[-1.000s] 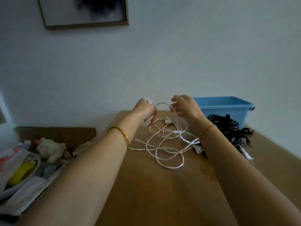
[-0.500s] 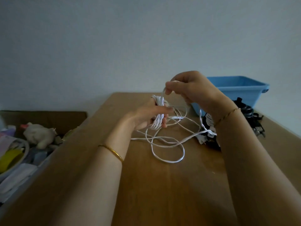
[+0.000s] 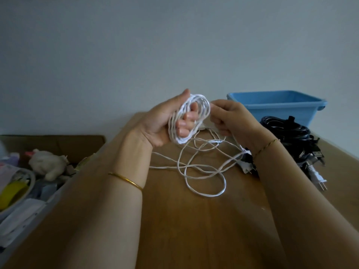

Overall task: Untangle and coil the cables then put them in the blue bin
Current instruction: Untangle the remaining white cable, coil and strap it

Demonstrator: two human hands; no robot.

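Gripping one white cable coil, the left hand meets the right hand pinching one strand.

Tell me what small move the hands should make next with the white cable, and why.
Probably the right hand should wrap the thin white cable it pinches around the left hand, which holds the wound coil. Several loose loops lie on the brown wooden table, so the coil looks unfinished.
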